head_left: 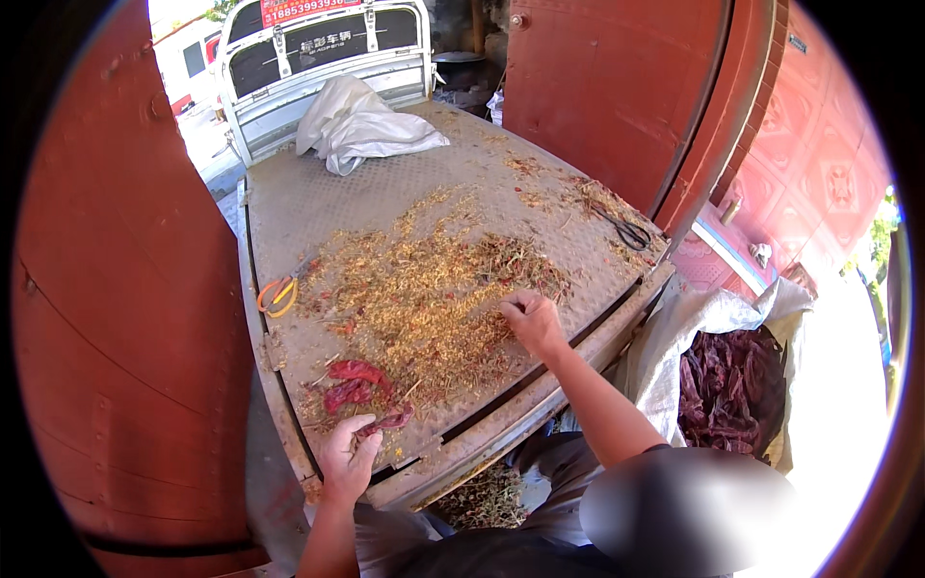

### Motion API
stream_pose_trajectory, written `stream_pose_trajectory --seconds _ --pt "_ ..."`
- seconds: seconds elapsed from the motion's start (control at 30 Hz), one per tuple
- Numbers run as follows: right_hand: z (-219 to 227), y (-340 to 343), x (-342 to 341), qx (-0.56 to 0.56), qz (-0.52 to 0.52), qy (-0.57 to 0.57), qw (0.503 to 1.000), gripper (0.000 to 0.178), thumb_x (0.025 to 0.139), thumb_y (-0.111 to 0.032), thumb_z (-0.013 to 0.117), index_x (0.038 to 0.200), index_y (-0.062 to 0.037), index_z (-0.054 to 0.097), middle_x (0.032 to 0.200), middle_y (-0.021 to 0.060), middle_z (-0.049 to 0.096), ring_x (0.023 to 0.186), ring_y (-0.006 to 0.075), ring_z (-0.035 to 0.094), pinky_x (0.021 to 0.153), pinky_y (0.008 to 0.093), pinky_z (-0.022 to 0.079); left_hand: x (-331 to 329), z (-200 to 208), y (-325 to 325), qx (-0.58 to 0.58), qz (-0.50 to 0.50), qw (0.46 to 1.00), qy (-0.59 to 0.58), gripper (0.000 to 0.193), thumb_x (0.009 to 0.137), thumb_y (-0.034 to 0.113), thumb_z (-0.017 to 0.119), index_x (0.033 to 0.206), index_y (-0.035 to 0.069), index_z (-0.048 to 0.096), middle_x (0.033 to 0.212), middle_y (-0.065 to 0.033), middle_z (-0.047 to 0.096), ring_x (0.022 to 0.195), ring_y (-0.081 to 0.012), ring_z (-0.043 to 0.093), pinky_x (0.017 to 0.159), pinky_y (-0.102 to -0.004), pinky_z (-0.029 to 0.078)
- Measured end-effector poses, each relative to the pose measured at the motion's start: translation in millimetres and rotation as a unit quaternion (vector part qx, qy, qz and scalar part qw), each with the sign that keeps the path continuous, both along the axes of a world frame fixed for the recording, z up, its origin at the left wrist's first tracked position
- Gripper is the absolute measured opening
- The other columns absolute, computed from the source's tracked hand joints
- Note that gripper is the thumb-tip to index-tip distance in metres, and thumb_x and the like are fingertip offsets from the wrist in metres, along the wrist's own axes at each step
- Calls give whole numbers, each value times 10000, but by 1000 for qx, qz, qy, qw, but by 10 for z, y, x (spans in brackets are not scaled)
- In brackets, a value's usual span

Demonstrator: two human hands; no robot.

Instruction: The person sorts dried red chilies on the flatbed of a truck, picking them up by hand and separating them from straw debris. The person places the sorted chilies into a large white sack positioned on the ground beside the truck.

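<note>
Between the thumb and fingers of my left hand (348, 455) is a dried red chili pepper (387, 422), at the near left corner of the metal truck bed (289, 207). Just beyond it lie a few more dried chilies (355, 372). My right hand (533, 322) is closed at the right side of a wide spread of yellow chili seeds (414, 289). Its fingertips point down to the seeds, and whatever they may pinch is hidden. Dark stems and scraps (520, 262) lie just past that hand.
Orange-handled scissors (279, 295) rest by the left edge, black-handled scissors (624, 229) near the right edge. A white sack (361, 130) is crumpled at the far end. To my right stands an open woven sack (665, 347) of dark red dried chilies (727, 390). Red metal doors (116, 289) flank the bed.
</note>
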State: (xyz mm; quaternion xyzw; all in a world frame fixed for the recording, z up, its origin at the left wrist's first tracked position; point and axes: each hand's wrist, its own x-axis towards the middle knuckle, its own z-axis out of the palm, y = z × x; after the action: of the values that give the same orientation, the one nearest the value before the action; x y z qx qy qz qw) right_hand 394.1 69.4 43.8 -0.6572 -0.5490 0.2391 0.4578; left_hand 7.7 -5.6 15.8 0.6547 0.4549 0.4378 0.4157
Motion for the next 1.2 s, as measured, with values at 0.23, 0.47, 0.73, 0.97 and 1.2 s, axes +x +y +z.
stream_pose_trajectory --seconds 0.23,0.47,0.73,0.97,1.2 --pt "-167 417 297 -13 -24 -243 970 156 909 -250 660 971 -140 751 1004 134 712 921 373 692 793 459 557 15 40 14 6 14 999 49 263 883 35 723 1140 -4 683 893 -84 711 786 -134 674 703 -283 535" --pt "-160 524 289 -25 -63 -265 962 150 923 -274 638 981 -186 744 1027 124 687 910 358 690 804 475 560 -73 -45 5 -40 -3 999 17 270 886 18 719 1150 -23 676 966 -82 692 853 -117 642 756 -276 523" --pt "-205 627 410 12 57 -281 958 120 904 -241 632 908 -177 734 948 109 695 897 342 687 783 456 562 -62 -66 -12 -93 -13 994 -47 280 906 12 719 1173 -39 653 999 -64 680 873 -103 616 778 -257 510" --pt "-13 685 375 -22 95 -346 933 110 889 -210 626 884 -139 710 941 119 704 878 346 691 765 459 561 -111 -142 7 -82 -22 996 -41 272 910 11 719 1170 -33 652 1000 -55 685 886 -96 618 787 -255 508" --pt "67 735 251 -101 93 -458 878 154 891 -160 590 924 -67 708 988 135 720 871 347 709 762 469 578 -97 -125 -10 -102 -11 993 -55 262 906 14 718 1159 -27 661 978 -46 684 857 -97 615 765 -254 507"
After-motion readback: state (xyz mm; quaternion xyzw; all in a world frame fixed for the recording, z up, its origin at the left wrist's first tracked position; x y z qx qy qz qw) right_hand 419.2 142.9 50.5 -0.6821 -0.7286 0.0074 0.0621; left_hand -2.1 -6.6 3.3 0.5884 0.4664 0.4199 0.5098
